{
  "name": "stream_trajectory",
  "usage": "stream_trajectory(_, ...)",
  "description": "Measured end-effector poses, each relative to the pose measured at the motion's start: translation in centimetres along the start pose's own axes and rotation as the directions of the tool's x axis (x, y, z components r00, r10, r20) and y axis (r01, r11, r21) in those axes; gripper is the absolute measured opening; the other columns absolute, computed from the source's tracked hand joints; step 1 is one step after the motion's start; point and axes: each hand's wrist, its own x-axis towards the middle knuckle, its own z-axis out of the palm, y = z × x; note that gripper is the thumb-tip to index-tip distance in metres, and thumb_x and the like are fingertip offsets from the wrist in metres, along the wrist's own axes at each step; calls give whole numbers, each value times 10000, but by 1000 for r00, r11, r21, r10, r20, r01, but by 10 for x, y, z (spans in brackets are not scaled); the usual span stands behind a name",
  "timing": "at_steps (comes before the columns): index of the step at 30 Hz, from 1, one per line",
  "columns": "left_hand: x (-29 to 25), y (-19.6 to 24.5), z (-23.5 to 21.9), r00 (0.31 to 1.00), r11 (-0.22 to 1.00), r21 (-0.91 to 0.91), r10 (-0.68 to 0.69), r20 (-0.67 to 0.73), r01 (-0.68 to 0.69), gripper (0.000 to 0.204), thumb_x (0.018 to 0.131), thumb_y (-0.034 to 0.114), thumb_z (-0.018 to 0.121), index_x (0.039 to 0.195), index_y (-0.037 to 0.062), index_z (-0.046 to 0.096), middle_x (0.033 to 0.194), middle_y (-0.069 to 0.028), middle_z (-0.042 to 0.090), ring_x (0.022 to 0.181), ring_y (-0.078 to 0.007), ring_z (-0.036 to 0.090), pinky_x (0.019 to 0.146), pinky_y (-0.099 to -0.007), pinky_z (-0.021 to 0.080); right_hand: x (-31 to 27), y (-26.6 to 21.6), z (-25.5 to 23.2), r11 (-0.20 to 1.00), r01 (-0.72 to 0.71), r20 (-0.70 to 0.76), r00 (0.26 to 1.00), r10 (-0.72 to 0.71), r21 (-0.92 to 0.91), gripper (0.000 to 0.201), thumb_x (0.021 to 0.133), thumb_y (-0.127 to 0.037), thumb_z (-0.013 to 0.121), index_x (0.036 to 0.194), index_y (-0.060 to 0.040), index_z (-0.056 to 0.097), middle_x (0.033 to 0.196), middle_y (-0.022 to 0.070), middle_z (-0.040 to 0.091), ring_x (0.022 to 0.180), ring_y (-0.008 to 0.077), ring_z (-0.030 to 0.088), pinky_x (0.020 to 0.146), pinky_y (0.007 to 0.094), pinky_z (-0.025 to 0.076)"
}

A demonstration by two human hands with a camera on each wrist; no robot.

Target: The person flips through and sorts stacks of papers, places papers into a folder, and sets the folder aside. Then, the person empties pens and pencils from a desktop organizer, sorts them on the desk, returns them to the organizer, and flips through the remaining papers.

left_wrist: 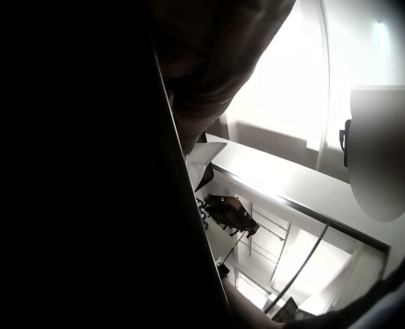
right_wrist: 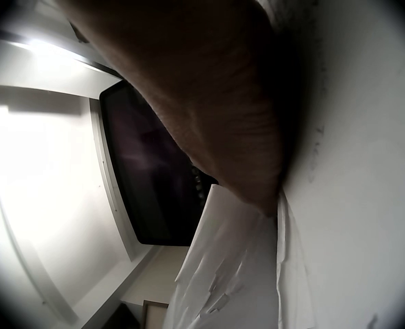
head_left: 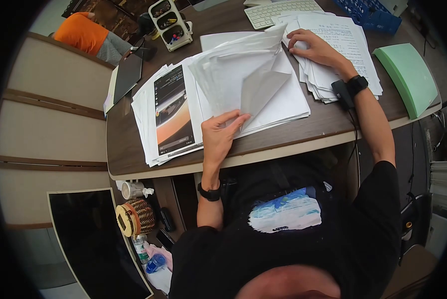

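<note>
In the head view, my left hand [head_left: 219, 137] pinches the near edge of some lifted white sheets [head_left: 221, 82] between thumb and forefinger. These sheets bow upward over a white paper stack [head_left: 285, 102], with one corner folded over. My right hand [head_left: 320, 50] rests on a second stack of printed pages [head_left: 328, 27], its fingers loosely bent beside the lifted sheets' far edge. From the right wrist, the hand [right_wrist: 209, 103] lies against the page, fingertips hidden. The left wrist view is mostly dark, with part of the hand [left_wrist: 209, 62] at the top.
Left of the lifted sheets lie papers with a dark-and-orange printed page [head_left: 173, 109]. A pen organizer [head_left: 171, 25], keyboard [head_left: 278, 12], blue basket [head_left: 370, 17] and green box [head_left: 408, 77] stand around the desk. A cable [head_left: 354, 132] hangs from my right wrist. Another person [head_left: 81, 32] is beyond the partition.
</note>
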Motion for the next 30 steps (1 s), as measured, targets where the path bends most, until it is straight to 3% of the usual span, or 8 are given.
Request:
stream_trajectory(7, 7, -7, -4, 975, 991, -125, -65, -212, 39, 236, 1000, 138, 838, 1115, -64, 797, 933, -3, 761, 893, -62, 622, 822, -227, 507, 0, 1, 0, 1000, 3, -11, 1000, -3, -10, 223, 1043, -317, 729, 1108, -106, 754, 1516, 106, 614, 1465, 311, 512, 1238, 442, 389)
stream_trajectory(11, 9, -14, -8, 974, 999, -33, 13, -227, -21, 272, 1048, 170, 784, 1189, -46, 696, 1042, -28, 729, 1006, -102, 630, 934, -262, 501, 0, 1, 2, 1000, 19, -27, 999, -19, 4, 229, 1028, -314, 730, 1110, -102, 760, 1479, 126, 633, 1436, 330, 527, 1230, 446, 393)
stream_trajectory(16, 9, 3, 4, 829, 847, 420, 469, -304, -325, 283, 1122, 165, 656, 1345, 4, 586, 1144, -112, 687, 1039, -259, 686, 1048, -343, 502, -1, 2, 4, 1000, 23, -66, 998, -22, 4, 228, 1013, -303, 729, 1110, -100, 765, 1443, 141, 649, 1404, 342, 546, 1222, 446, 396)
stream_trajectory(19, 1, 8, 11, 880, 887, 281, 430, -205, -368, 290, 1135, 163, 627, 1400, 47, 606, 1161, -146, 704, 1029, -286, 689, 1070, -360, 500, 0, 1, 2, 1000, -10, -19, 1000, 10, -28, 217, 1043, -315, 730, 1112, -111, 757, 1518, 110, 613, 1470, 317, 508, 1242, 459, 392)
stream_trajectory(21, 3, 0, 5, 874, 852, 333, 467, -134, -404, 354, 1109, 167, 667, 1456, 115, 620, 1124, -160, 750, 925, -267, 729, 943, -338, 549, 0, 0, 1, 1000, -1, -9, 1000, 1, -17, 213, 1040, -307, 731, 1111, -108, 756, 1520, 115, 609, 1470, 321, 507, 1244, 458, 389)
stream_trajectory(23, 2, 7, 0, 968, 853, 456, 218, 127, -252, 447, 1050, 206, 751, 1475, 139, 627, 1043, -148, 785, 794, -252, 755, 782, -321, 563, 0, 1, 1, 1000, -1, -10, 1000, 1, -14, 212, 1038, -304, 731, 1111, -107, 755, 1519, 114, 608, 1470, 321, 507, 1245, 454, 387)
stream_trajectory(24, -3, 12, 5, 982, 883, 431, 152, 114, -186, 500, 952, 241, 869, 1374, 78, 656, 1172, -161, 806, 1130, -312, 782, 1010, -373, 572, 0, 2, 2, 1000, 1, -12, 1000, -1, -11, 211, 1037, -302, 731, 1110, -105, 754, 1519, 113, 607, 1469, 320, 508, 1247, 450, 386)
stream_trajectory(30, -5, 23, 6, 985, 894, 426, 86, 147, -142, 765, 713, 325, 1041, 1337, 116, 651, 1212, -172, 789, 1115, -318, 785, 960, -391, 611, 1, 4, 3, 1000, 3, -13, 1000, -3, -25, 207, 1035, -295, 733, 1112, -104, 753, 1518, 103, 607, 1466, 313, 511, 1252, 438, 382)
